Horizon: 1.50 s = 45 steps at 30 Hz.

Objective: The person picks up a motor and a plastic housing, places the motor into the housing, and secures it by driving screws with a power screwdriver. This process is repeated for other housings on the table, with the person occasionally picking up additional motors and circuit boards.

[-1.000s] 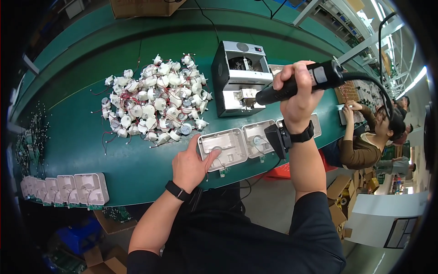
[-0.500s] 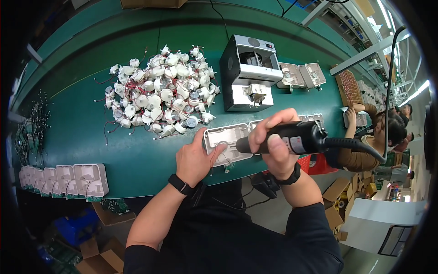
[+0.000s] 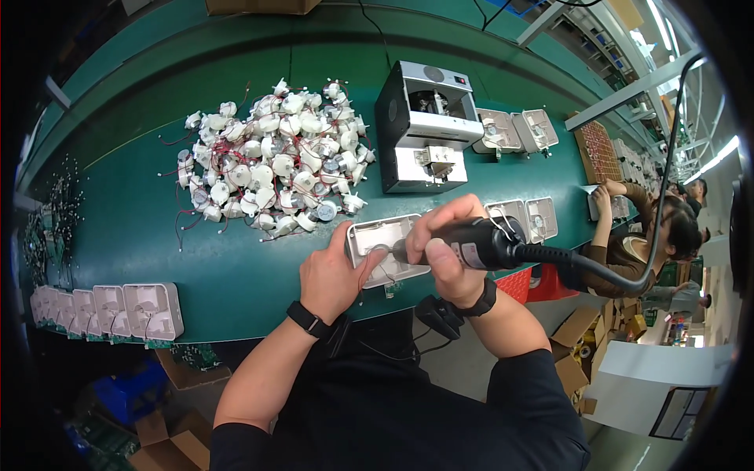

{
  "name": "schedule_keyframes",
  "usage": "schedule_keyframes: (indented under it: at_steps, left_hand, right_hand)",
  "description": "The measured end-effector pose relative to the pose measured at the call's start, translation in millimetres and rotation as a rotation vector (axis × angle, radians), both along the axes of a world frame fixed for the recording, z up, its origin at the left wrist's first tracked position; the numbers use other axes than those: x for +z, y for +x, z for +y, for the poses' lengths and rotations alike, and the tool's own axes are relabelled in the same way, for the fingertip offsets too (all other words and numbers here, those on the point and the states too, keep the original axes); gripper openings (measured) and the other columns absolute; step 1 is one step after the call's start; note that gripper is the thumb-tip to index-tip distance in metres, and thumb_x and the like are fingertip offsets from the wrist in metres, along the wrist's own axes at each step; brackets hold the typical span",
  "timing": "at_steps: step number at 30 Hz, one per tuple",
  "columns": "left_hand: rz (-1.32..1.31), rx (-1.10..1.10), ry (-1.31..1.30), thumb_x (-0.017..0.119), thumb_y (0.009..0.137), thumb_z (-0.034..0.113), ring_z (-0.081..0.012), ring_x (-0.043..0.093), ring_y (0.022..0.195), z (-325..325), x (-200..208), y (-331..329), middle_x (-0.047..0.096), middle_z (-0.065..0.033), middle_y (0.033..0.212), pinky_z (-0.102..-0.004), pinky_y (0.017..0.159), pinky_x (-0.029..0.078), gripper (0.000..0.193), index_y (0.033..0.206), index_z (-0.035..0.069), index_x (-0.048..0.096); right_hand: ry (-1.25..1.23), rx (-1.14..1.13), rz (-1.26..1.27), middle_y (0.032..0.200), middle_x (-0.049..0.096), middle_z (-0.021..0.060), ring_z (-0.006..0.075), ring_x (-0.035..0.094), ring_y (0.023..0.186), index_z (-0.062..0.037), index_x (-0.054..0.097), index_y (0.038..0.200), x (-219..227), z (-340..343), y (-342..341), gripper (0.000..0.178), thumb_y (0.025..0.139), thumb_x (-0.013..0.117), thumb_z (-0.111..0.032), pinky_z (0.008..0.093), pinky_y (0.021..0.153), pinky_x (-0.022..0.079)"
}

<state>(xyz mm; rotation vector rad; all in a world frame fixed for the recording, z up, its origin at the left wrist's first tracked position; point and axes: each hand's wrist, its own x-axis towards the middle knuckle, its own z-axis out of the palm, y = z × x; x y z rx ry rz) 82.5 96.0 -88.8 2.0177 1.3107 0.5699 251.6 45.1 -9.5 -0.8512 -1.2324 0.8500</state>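
Observation:
In front of me a white plastic housing rests on the green bench near its front edge. A small green circuit board hangs at its near side. My left hand grips the left end of this housing, thumb reaching inside over a wire. My right hand is wrapped around a black corded electric screwdriver, held almost level and pointing left. Its front end is over the right part of the housing; the tip is hidden, so contact with a screw cannot be seen.
A heap of white motors with red wires lies behind my left hand. Right of it stands a black-and-silver screw feeder. More housings line the bench's left front and right side. A co-worker sits at the right.
My right hand and the screwdriver have moved left, so the tool's front end is further into the housing. My left hand keeps its grip on the housing.

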Motion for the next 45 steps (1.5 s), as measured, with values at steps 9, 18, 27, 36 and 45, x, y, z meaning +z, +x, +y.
schedule_keyframes:
  at_steps: [9, 18, 27, 36, 45]
  left_hand:
    - [-0.035, -0.02, 0.004, 0.073, 0.083, 0.057, -0.0402, 0.069, 0.068, -0.6, 8.6, 15.8, 0.069, -0.0187, 0.07, -0.0476, 0.06, 0.054, 0.077, 0.138, 0.009, 0.048]
    - [-0.014, -0.014, 0.009, 0.075, 0.081, 0.056, -0.0393, 0.071, 0.075, -5.3, 0.8, 7.8, 0.072, -0.0177, 0.083, -0.0469, 0.064, 0.055, 0.078, 0.138, 0.013, 0.045]
    - [-0.008, -0.011, 0.004, 0.079, 0.077, 0.048, -0.0391, 0.071, 0.077, -2.8, 3.5, 5.3, 0.072, -0.0175, 0.085, -0.0481, 0.063, 0.055, 0.079, 0.139, 0.013, 0.044]
    - [0.0, -0.037, -0.03, 0.079, 0.076, 0.046, -0.0401, 0.071, 0.078, -9.4, 0.0, -0.8, 0.072, -0.0191, 0.085, -0.0499, 0.063, 0.055, 0.08, 0.139, 0.013, 0.044]
    - [-0.091, -0.128, -0.192, 0.082, 0.077, 0.038, -0.0263, 0.068, 0.068, -10.9, -5.9, -10.0, 0.068, -0.0101, 0.077, -0.0378, 0.064, 0.054, 0.083, 0.144, 0.008, 0.045]
  right_hand:
    - [0.293, -0.268, -0.013, 0.079, 0.056, 0.0112, 0.0195, 0.055, 0.062, -0.0051, 0.049, 0.106, 71.7, 46.6, 66.5, 0.019, 0.095, 0.058, -0.018, 0.0321, 0.057, 0.049]
    - [0.066, -0.131, 0.088, 0.078, 0.056, 0.0104, 0.0207, 0.055, 0.06, -0.0067, 0.051, 0.105, 52.9, 32.7, 42.8, 0.018, 0.095, 0.06, -0.019, 0.0339, 0.057, 0.049]
    - [-0.008, 0.162, 0.081, 0.082, 0.057, 0.0112, 0.0191, 0.056, 0.065, -0.0081, 0.041, 0.109, 34.0, 2.5, -15.6, 0.039, 0.089, 0.071, -0.025, 0.0329, 0.062, 0.05]
    - [-0.008, 0.144, -0.083, 0.083, 0.058, 0.0117, 0.0176, 0.057, 0.067, -0.0063, 0.04, 0.107, -3.9, 4.4, -26.1, 0.033, 0.089, 0.066, -0.011, 0.0333, 0.063, 0.052]
    - [0.102, -0.006, -0.025, 0.078, 0.059, 0.0116, 0.0179, 0.059, 0.062, -0.0029, 0.049, 0.109, 25.3, 2.9, -6.7, 0.02, 0.094, 0.06, -0.012, 0.0316, 0.059, 0.051]
